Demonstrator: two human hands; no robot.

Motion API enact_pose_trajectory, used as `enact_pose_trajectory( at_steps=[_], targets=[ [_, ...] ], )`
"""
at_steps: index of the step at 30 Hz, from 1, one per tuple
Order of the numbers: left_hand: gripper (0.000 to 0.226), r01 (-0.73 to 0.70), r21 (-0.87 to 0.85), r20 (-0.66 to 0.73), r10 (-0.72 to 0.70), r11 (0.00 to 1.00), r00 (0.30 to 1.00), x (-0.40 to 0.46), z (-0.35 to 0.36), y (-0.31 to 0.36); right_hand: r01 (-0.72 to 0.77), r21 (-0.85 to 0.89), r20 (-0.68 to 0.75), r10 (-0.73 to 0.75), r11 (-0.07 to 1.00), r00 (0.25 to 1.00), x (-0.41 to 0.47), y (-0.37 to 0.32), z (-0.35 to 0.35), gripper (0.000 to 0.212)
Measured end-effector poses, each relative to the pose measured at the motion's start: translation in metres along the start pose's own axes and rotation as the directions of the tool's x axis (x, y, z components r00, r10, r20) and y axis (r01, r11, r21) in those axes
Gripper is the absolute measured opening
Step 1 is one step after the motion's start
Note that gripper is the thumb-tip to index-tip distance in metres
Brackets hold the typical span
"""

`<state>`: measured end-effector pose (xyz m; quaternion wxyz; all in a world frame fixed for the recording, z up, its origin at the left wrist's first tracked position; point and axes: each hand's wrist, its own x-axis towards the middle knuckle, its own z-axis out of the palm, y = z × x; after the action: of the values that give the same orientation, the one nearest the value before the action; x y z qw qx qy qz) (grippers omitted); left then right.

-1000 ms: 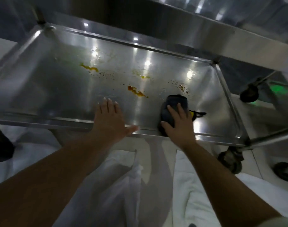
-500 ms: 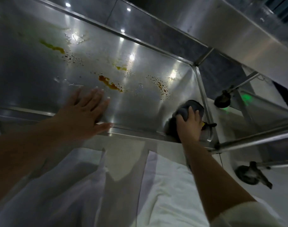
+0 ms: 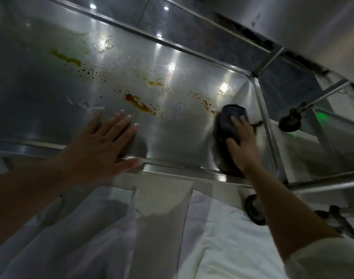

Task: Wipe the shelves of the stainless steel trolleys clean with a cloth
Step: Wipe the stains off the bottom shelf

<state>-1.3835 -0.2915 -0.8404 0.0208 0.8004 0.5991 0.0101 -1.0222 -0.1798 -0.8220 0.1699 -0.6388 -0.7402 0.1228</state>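
1. Your right hand (image 3: 241, 146) lay on top of the dark cloth (image 3: 231, 125), fingers spread over it and pressing it flat onto the shelf (image 3: 182, 133); the grip looked like a flat press, not a fist around the fabric.
2. The cloth sat in the right-hand part of the steel shelf, near the right rim and close to the front edge, with a thin dark tail of it sticking out to the right of your fingers.
3. Your left hand (image 3: 99, 150) was released and flat, fingers straight on the shelf surface and the thumb lying along the front rim (image 3: 172, 168). It held nothing.
4. The two hands were well apart, with bare wet-looking steel between them.
5. Orange-brown stains (image 3: 141, 103) streaked the middle of the shelf, just beyond your left fingertips. A yellower smear (image 3: 66, 58) lay further back to the left, and dark specks (image 3: 205, 101) sat just beside the far edge of the cloth.
6. A caster wheel (image 3: 289, 122) showed beyond the right rim, near a green glow (image 3: 321, 119).
7. White fabric (image 3: 222, 238) covered your legs below the shelf.
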Motion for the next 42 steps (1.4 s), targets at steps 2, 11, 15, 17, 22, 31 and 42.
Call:
enact_pose_trajectory(
  at_steps=[2, 11, 15, 17, 22, 31, 42],
  targets=[
    [0.091, -0.005, -0.02, -0.011, 0.005, 1.0, 1.0, 0.0, 0.0, 0.001, -0.179, 0.016, -0.067, 0.18, 0.984, 0.981, 0.011, 0.016, -0.004, 0.073],
    [0.088, -0.019, -0.014, -0.048, 0.018, 1.0, 0.999, 0.003, 0.001, 0.003, -0.136, 0.009, 0.092, 0.134, 0.991, 0.987, 0.1, -0.083, 0.035, 0.077],
    [0.094, 0.003, -0.014, -0.025, -0.004, 1.0, 1.0, 0.002, -0.004, 0.002, 0.19, 0.1, 0.205, -0.207, 0.977, 0.957, 0.084, -0.152, 0.062, 0.07],
    [0.097, 0.008, -0.017, -0.037, -0.009, 1.0, 0.999, 0.002, -0.005, 0.003, 0.271, 0.122, 0.203, -0.292, 0.955, 0.935, 0.059, -0.159, 0.065, 0.072],
    [0.1, 0.035, -0.017, -0.044, -0.035, 0.999, 0.998, 0.0, -0.003, 0.005, 0.208, 0.086, 0.058, -0.213, 0.974, 0.975, 0.006, -0.11, 0.044, 0.069],
    [0.102, 0.083, 0.067, -0.042, -0.08, 0.994, 0.996, 0.001, -0.004, 0.007, -0.322, -0.052, -0.058, 0.32, 0.945, 0.946, -0.015, -0.143, 0.063, 0.064],
    [0.125, 0.464, 0.019, -0.055, -0.462, 0.886, 0.885, -0.038, -0.001, -0.114, -0.086, -0.08, 0.042, 0.09, 0.993, 0.995, -0.024, -0.139, 0.058, 0.072]
  ],
)
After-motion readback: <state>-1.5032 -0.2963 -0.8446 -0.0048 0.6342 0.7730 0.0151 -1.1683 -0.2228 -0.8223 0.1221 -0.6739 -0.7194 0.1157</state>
